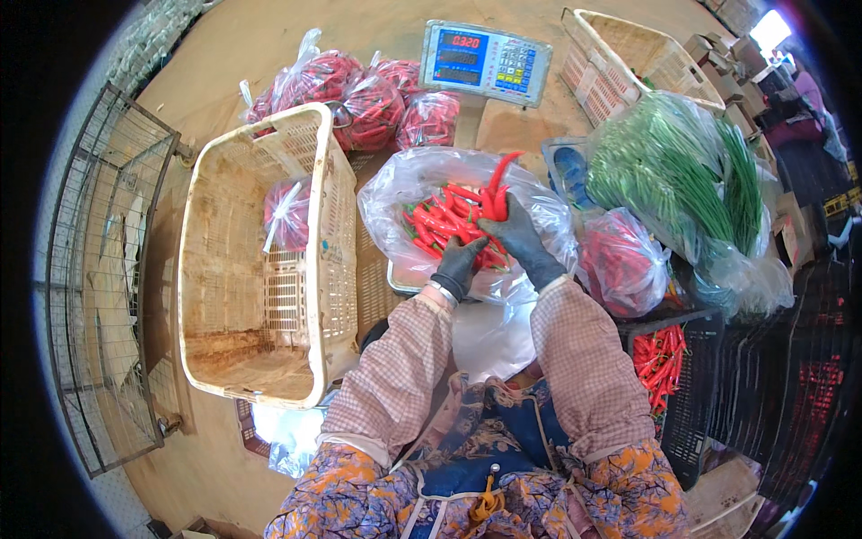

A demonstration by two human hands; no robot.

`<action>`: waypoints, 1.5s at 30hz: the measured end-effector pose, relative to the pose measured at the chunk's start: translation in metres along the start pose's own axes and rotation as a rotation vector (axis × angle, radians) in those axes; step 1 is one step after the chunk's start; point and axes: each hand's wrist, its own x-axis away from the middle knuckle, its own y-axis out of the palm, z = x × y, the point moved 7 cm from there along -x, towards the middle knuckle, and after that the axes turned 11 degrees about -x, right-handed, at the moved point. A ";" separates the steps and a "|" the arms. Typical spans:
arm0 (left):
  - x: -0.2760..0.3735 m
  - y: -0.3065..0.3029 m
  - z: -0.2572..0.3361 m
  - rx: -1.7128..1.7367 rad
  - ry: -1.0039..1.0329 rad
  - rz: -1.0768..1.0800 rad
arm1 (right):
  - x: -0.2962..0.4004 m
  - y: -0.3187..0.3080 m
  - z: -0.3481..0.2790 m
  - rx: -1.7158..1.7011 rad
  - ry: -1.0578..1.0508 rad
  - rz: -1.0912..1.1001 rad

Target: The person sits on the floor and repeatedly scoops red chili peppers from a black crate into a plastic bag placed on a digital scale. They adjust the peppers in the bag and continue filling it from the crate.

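Note:
A clear plastic bag (397,175) lies spread wide on a weighing scale, with a heap of red chili peppers (438,219) inside. My right hand (518,236), in a dark glove, grips several red chilies (495,192) above the heap's right side. At the heap's lower edge is my left hand (459,264), also gloved, its thumb and fingers around chilies that it partly hides. The scale's display panel (486,62) stands beyond the bag, its digits lit. Just right of the open bag sits a tied bag of red chilies (621,263).
A large cream plastic crate (323,269) at left holds one tied chili bag (288,212). More filled bags (370,111) stand behind it. Right are bagged green vegetables (673,168), a black crate (704,377) with chilies and another pale crate (592,87). A wire-mesh cart (101,283) stands far left.

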 end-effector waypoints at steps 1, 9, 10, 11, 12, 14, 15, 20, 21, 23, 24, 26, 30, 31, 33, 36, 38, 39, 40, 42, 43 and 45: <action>0.000 0.009 0.005 -0.006 -0.016 -0.011 | -0.010 -0.011 0.023 0.160 -0.011 0.005; -0.023 -0.050 0.034 -0.095 0.288 0.208 | 0.019 -0.063 0.023 0.129 -0.077 -0.023; -0.018 -0.061 0.047 -0.125 0.366 0.230 | 0.035 -0.071 0.002 0.176 -0.078 0.005; -0.014 -0.053 0.062 -0.144 0.445 0.214 | 0.050 -0.105 -0.001 0.103 -0.106 0.059; -0.007 -0.064 0.070 -0.096 0.444 0.263 | 0.072 -0.121 -0.009 0.010 -0.038 0.142; 0.010 -0.062 0.088 -0.129 0.490 0.339 | 0.122 -0.165 -0.045 0.023 -0.077 0.190; 0.014 -0.075 0.092 -0.108 0.507 0.388 | 0.150 -0.184 -0.057 0.027 -0.084 0.320; 0.004 -0.039 0.064 -0.346 0.289 0.089 | 0.322 -0.301 -0.025 0.060 0.079 0.857; 0.000 -0.019 0.052 -0.463 0.192 -0.043 | 0.350 -0.300 -0.024 0.017 0.097 0.900; -0.020 -0.032 0.012 -0.879 0.045 -0.083 | 0.388 -0.290 -0.003 -0.067 0.133 0.900; -0.030 -0.037 0.006 -1.182 0.114 -0.002 | 0.407 -0.293 0.016 -0.089 0.148 0.887; -0.040 -0.034 0.007 -1.740 0.376 0.230 | 0.440 -0.292 0.041 -0.118 0.193 0.916; -0.055 -0.055 -0.003 -1.543 0.496 0.401 | 0.460 -0.273 0.049 -0.161 0.257 0.965; -0.057 -0.052 -0.004 -1.560 0.502 0.427 | 0.460 -0.266 0.039 -0.163 0.260 0.960; -0.061 -0.042 -0.004 -1.588 0.517 0.479 | 0.466 -0.265 0.036 -0.245 0.264 1.009; -0.063 -0.039 -0.006 -1.595 0.423 0.566 | 0.477 -0.279 0.054 -0.219 0.266 1.007; -0.065 -0.041 -0.003 -1.564 0.386 0.612 | 0.474 -0.279 0.058 -0.220 0.283 0.982; -0.067 -0.040 -0.003 -1.481 0.341 0.611 | 0.471 -0.277 0.057 -0.213 0.300 0.980; -0.069 -0.039 -0.004 -1.398 0.297 0.607 | 0.467 -0.276 0.057 -0.204 0.317 0.980; -0.068 -0.033 -0.002 -1.325 0.282 0.658 | 0.457 -0.270 0.054 -0.198 0.347 0.971; -0.074 -0.047 0.000 -1.322 0.292 0.660 | 0.447 -0.262 0.051 -0.208 0.356 0.946; -0.087 -0.059 0.000 -1.308 0.314 0.638 | 0.441 -0.257 0.052 -0.215 0.367 0.924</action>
